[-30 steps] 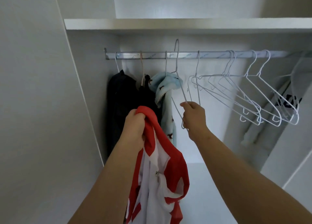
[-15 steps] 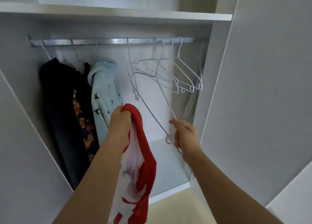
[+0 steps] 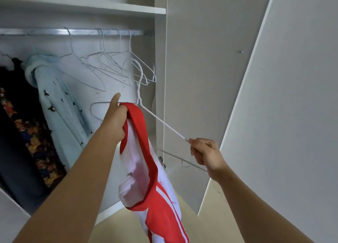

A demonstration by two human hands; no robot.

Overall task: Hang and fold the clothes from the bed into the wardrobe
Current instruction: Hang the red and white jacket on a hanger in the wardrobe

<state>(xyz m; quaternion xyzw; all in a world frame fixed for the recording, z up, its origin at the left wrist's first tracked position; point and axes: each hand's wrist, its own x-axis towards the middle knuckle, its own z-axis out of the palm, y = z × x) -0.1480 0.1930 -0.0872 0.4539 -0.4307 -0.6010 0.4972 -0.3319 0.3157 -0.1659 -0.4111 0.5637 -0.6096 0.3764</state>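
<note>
Gripping a red-and-white garment point(image 3: 146, 169) in the left hand point(image 3: 114, 122) near center; pinching a white wire hanger point(image 3: 161, 122) with the right hand point(image 3: 205, 154) toward four o'clock; empty hangers point(image 3: 113, 67) dangling at eleven o'clock.

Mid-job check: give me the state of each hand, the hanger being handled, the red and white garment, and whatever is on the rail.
left hand: shut on red and white garment
right hand: shut on white hanger
white hanger: off the rail, tilted
red and white garment: dangling, not yet hung
empty hangers: hooked on rail
rail: fixed under shelf
light blue garment: hung
dark garments: hung
</note>
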